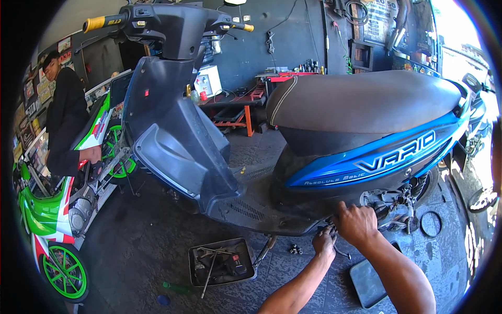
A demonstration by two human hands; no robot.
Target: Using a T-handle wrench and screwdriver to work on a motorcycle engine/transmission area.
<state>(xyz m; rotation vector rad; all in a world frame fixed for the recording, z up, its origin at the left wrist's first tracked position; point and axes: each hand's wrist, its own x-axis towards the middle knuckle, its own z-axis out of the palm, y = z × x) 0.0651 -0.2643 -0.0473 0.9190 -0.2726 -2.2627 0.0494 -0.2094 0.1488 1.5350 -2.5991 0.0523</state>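
A blue and black scooter (366,162) with a brown seat stands in front of me. My right hand (357,224) is closed at the lower edge of its body, just behind the footboard (246,212); its fingertips and anything in them are hidden. Just below and to the left, my left hand (324,242) is closed in a pinch under that same edge. A thin dark curved piece (342,255) hangs beside the left hand; I cannot tell whether it is held. Exposed engine parts (392,209) lie to the right of my hands.
On the floor are a metal tray (194,280) of tools with a long-handled wrench, an oblong pan (361,293), a black ring (431,224) and small metal parts (296,249). Another person (65,115) is by a green motorcycle (47,217). A red workbench (272,78) stands behind.
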